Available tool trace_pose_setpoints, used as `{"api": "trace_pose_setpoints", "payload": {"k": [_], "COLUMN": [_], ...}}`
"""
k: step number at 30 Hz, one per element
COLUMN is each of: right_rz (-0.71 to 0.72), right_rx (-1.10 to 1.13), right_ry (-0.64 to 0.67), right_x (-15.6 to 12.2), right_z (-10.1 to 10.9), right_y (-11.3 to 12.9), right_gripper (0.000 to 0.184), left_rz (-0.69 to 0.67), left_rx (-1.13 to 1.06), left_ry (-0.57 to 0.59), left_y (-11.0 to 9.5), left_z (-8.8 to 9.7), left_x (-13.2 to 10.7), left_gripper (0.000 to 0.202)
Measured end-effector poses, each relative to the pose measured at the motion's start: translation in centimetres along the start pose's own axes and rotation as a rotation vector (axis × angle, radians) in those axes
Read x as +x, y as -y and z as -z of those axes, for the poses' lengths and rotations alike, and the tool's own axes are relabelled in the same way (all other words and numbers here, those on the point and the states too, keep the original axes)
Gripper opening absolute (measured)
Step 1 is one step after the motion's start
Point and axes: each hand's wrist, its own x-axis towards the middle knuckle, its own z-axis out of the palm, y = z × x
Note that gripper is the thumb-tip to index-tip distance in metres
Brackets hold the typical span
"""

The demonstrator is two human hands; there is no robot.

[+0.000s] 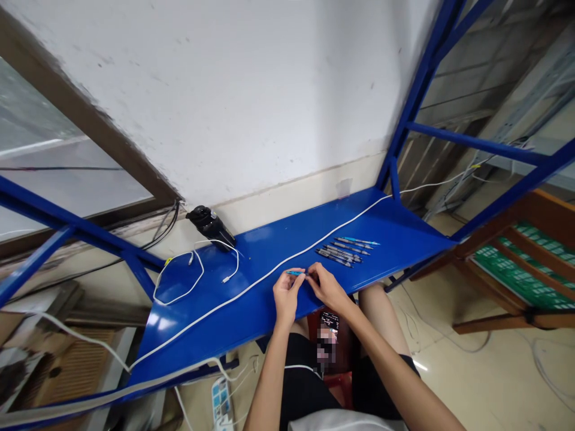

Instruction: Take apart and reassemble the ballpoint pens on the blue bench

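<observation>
Near the front edge of the blue table (256, 311), my two hands meet over its surface. Pinched in the fingers of my left hand (286, 292) is a blue pen (294, 273), lying roughly level. My right hand (324, 286) is closed at the pen's right end, its fingertips around a small part that I cannot make out. A row of several pens (344, 252), dark and grey ones with a blue one at the far side, lies just beyond my right hand.
A long white cable (274, 267) crosses the table diagonally. At the back left stands a black bottle (211, 226), with a looped white charging cable (155, 286) beside it. Blue frame posts (406, 120) rise at the right. A lit phone (329, 323) rests between my legs, below the table edge.
</observation>
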Motion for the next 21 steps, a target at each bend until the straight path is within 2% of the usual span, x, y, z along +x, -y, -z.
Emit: {"api": "trace_pose_setpoints", "payload": {"k": [3, 8, 13, 15, 19, 21], "right_rz": [0.027, 0.099, 0.021, 0.031, 0.068, 0.051], "right_rx": [0.025, -0.093, 0.032, 0.07, 0.067, 0.065], "right_ry": [0.004, 0.061, 0.043, 0.039, 0.12, 0.094], "right_x": [0.0, 0.3, 0.3, 0.3, 0.5, 0.6], "right_z": [0.1, 0.6, 0.6, 0.7, 0.9, 1.0], "right_y": [-0.1, 0.6, 0.8, 0.8, 1.1, 1.3], "right_gripper": [0.009, 0.018, 0.018, 0.017, 0.022, 0.021], "left_rz": [-0.014, -0.029, -0.025, -0.021, -0.011, 0.001], "left_rx": [0.064, 0.072, 0.071, 0.069, 0.055, 0.047], "left_ry": [0.033, 0.038, 0.046, 0.039, 0.015, 0.012], "left_y": [0.3, 0.8, 0.9, 0.9, 1.0, 1.1], "left_z": [0.1, 0.4, 0.6, 0.6, 0.8, 0.8], "left_x": [0.1, 0.2, 0.3, 0.3, 0.4, 0.4], "left_gripper": [0.033, 0.032, 0.03, 0.03, 0.03, 0.032]}}
